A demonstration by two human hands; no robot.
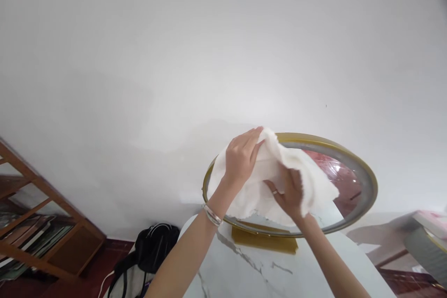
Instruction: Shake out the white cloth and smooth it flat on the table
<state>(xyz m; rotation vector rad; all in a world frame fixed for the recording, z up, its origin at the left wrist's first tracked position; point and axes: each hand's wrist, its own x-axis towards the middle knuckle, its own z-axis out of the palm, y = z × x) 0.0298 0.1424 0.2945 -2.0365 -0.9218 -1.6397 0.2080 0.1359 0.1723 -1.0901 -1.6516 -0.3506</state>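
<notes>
A white cloth [316,179] lies bunched over the left and middle of an oval mirror [372,186] with a gold frame. My left hand [241,154] grips the cloth near the mirror's upper rim, its fingertips at the cloth's top edge. Lower down and to the right, my right hand [290,194] holds the cloth against the glass. A fold covers part of its fingers, and its thumb points left. The mirror's gold base [265,240] rests on a white table [244,274] with grey marble veining.
A plain white wall [174,56] rises behind the mirror. Left of the table sits a black bag [157,244]. Further left is a wooden shelf [66,253] with stacked papers or books. A grey, gold-edged object [428,251] stands at the right.
</notes>
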